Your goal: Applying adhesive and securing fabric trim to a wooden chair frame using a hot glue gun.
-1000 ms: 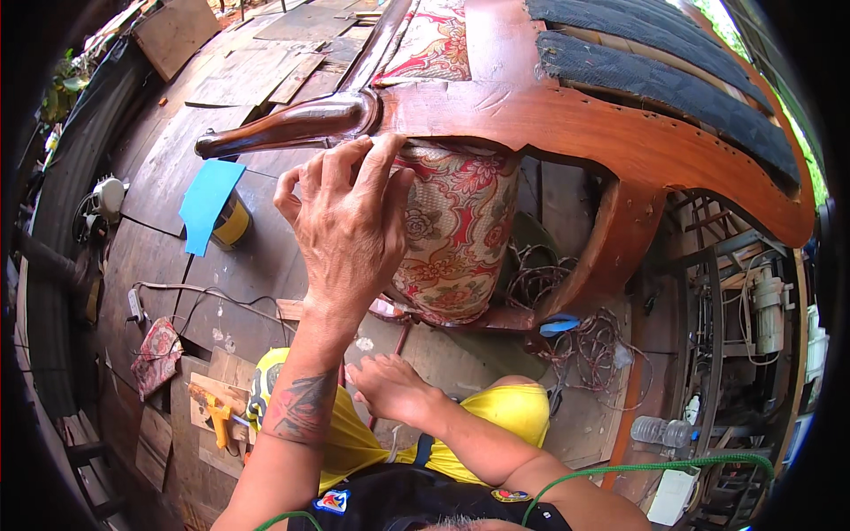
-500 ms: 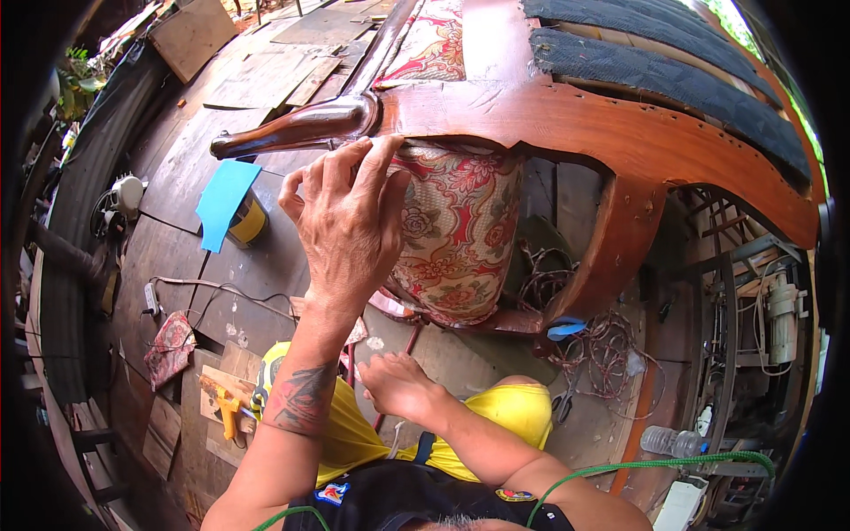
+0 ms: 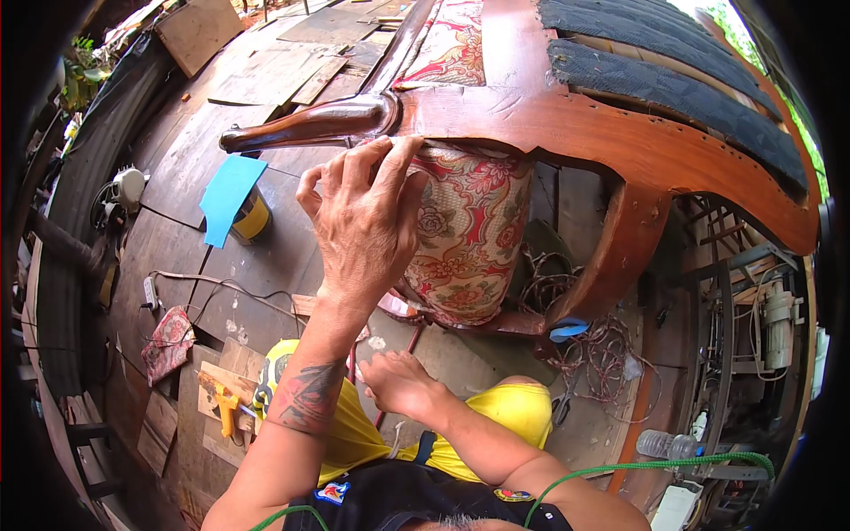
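A wooden chair (image 3: 567, 133) lies tipped before me, with a carved leg (image 3: 310, 124) pointing left and floral upholstery (image 3: 469, 230) below its frame rail. My left hand (image 3: 367, 212) is raised to the rail, its fingers bent and their tips at the edge where wood and floral fabric meet. Anything pinched under those fingertips is hidden by the hand. Lower down, my right hand (image 3: 398, 382) hovers over my lap with curled fingers. What it may hold cannot be made out. A thin red cord (image 3: 413, 339) runs behind it.
Left of the chair, a blue cut sheet (image 3: 232, 196) lies over a can (image 3: 252, 221). A yellow glue gun (image 3: 226, 407), a fabric scrap (image 3: 168, 345) and a power cord are on the left floor. Scissors (image 3: 562, 403), tangled cord (image 3: 611, 354) and a plastic bottle (image 3: 668, 444) are at right.
The view has shifted slightly, so the chair and my left hand appear a little farther right. My left fingers stay at the rail; my right hand is nearly unchanged.
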`<action>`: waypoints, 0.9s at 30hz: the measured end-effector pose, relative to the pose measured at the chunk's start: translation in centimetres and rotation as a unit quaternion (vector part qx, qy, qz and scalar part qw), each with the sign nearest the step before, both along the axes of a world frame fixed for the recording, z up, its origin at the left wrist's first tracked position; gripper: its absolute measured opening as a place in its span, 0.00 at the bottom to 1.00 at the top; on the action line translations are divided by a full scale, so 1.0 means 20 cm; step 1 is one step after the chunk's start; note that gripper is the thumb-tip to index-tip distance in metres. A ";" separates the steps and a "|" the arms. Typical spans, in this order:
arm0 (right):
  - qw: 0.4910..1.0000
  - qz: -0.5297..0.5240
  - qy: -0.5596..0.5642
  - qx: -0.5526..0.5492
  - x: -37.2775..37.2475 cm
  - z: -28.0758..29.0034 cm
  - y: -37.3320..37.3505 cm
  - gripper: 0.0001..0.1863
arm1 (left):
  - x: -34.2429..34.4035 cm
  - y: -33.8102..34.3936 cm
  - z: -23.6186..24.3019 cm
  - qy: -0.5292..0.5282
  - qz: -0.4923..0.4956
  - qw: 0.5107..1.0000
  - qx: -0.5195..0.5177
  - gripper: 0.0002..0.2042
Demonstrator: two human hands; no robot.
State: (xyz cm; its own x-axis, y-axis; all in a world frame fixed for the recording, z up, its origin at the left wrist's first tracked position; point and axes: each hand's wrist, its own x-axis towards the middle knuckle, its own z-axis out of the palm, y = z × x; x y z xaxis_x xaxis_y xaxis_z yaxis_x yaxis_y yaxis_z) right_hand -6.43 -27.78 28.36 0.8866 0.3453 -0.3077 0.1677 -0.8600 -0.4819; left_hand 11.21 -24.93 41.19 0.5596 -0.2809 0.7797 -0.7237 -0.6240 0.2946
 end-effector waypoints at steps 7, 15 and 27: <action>1.000 0.001 -0.005 -0.001 0.02 0.02 0.00 0.12 | 0.00 -0.01 0.00 0.003 -0.001 1.000 0.004 0.19; 1.000 -0.008 -0.015 0.006 0.01 0.03 0.00 0.11 | 0.00 -0.01 -0.01 0.003 0.000 1.000 0.006 0.19; 0.999 -0.019 -0.031 0.022 0.00 -0.02 -0.01 0.11 | 0.00 -0.02 -0.01 0.011 0.004 1.000 0.013 0.20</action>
